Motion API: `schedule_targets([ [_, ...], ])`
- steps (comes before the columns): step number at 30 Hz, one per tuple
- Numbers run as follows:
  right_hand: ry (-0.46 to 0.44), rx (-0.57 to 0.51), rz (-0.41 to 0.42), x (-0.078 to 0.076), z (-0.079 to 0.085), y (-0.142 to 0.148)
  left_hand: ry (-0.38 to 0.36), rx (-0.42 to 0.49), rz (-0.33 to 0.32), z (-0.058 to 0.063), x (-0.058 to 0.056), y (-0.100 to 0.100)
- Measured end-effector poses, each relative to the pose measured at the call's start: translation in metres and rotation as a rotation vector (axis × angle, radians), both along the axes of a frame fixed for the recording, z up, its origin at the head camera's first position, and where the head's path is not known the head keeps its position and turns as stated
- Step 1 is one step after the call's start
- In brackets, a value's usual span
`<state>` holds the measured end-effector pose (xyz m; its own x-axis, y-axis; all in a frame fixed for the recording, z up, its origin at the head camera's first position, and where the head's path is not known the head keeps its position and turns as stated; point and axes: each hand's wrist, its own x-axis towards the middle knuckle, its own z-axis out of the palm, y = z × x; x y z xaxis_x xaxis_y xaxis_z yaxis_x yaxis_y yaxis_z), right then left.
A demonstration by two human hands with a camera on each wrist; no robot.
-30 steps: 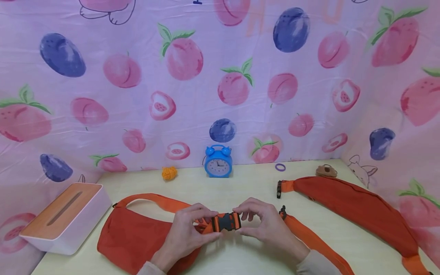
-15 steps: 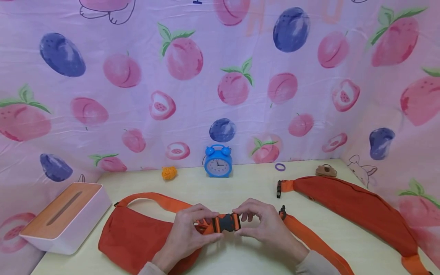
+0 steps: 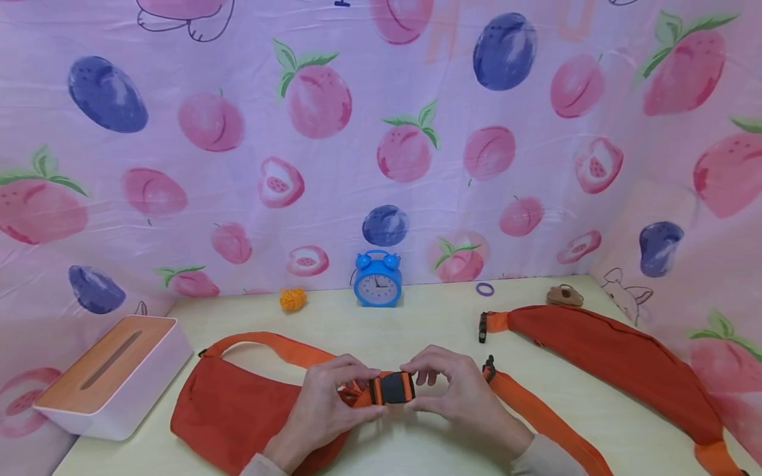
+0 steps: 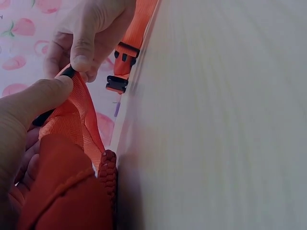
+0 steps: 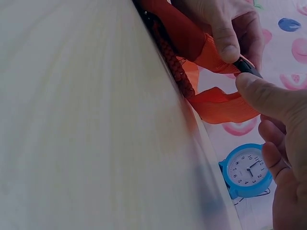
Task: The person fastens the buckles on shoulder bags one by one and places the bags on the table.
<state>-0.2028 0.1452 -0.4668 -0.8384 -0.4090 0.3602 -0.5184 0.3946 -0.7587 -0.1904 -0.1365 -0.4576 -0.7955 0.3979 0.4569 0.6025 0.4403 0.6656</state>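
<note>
Just above the table, a black side-release buckle on orange webbing is held level between both hands. My left hand pinches its left end between thumb and fingers. At the other end, my right hand pinches it the same way. Both halves of the buckle sit together, as one dark block. The red-orange waist bag it belongs to lies on the table beneath and left of the left hand, its orange strap looping behind. In the right wrist view, the thumbs meet near the black buckle.
A second red waist bag lies at the right, its two buckle ends apart. To the left stands a white tissue box with a wooden lid. Along the back are a blue alarm clock, an orange ball, a purple ring and a brown item.
The two buckle halves have come closer together, and the side notches seen before no longer show. Both hands have drawn together very slightly; the bags stay nearly still.
</note>
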Motion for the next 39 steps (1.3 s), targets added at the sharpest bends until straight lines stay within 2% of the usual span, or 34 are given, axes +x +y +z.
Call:
schedule_targets([
  [5,-0.043,0.006,0.000,0.000,0.001,0.000,-0.002,-0.029,0.014,0.000,0.000,0.000],
  [13,0.009,-0.011,0.018,-0.002,0.002,0.002,-0.013,-0.052,0.022,0.003,-0.001,-0.001],
  [20,0.010,0.003,0.044,-0.003,0.000,0.002,-0.033,-0.082,0.039,0.005,0.000,-0.002],
  [27,0.069,-0.017,0.022,-0.004,0.000,0.003,0.053,-0.058,0.037,0.005,0.000,-0.004],
  [34,0.092,-0.031,-0.037,-0.004,0.001,0.003,0.068,-0.032,0.040,0.008,-0.001,-0.006],
  [39,0.127,-0.054,-0.067,-0.004,0.007,0.007,0.082,-0.018,0.040,0.014,-0.004,-0.004],
])
